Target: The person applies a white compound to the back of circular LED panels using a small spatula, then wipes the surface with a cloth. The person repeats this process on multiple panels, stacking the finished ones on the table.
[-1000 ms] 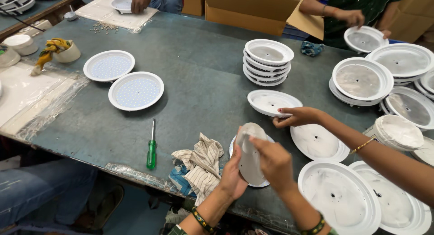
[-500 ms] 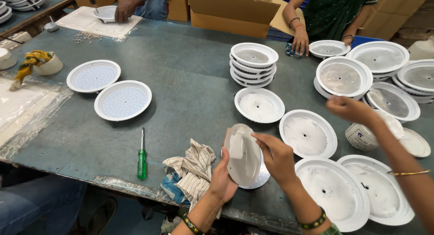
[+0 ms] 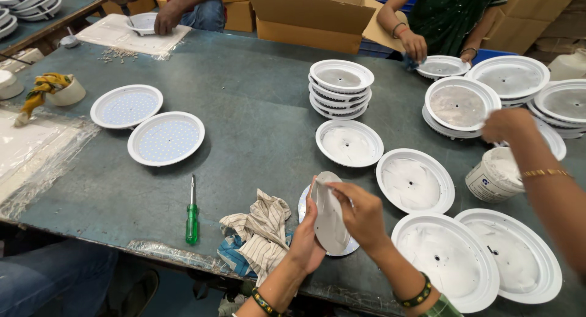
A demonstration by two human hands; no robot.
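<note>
Both hands are closed on a thin round metal disc point(image 3: 330, 216), held on edge just above the near edge of the table point(image 3: 256, 115). The left hand point(image 3: 308, 241) cups the disc from below and behind, palm against its lower rim; the right hand point(image 3: 361, 214) pinches its upper rim from the front, fingers curled over the top. Under the disc another flat disc point(image 3: 303, 204) lies on the table, mostly hidden.

Compared with a second ago, the disc has been tipped from a half-flat hold to nearly upright, and the two hands have drawn closer around it, so the work on the disc looks to be mid-handling rather than finished. The other person's arm point(image 3: 546, 176) on the right, with a gold bangle, has pulled back from the white dishes near the middle and now hangs over a small white tub point(image 3: 493, 175) toward the right edge.

Beside the left hand lies a crumpled striped rag point(image 3: 261, 225), and further left a green-handled screwdriver point(image 3: 192, 214), both near the front edge. White round dishes sit to the right of the hands: one point(image 3: 415, 181) just beyond the right hand and two larger ones point(image 3: 444, 261) at the near right corner. A stack of dishes point(image 3: 341, 88) stands mid-table, and two dotted panels point(image 3: 165, 139) rest toward the left side.
</note>
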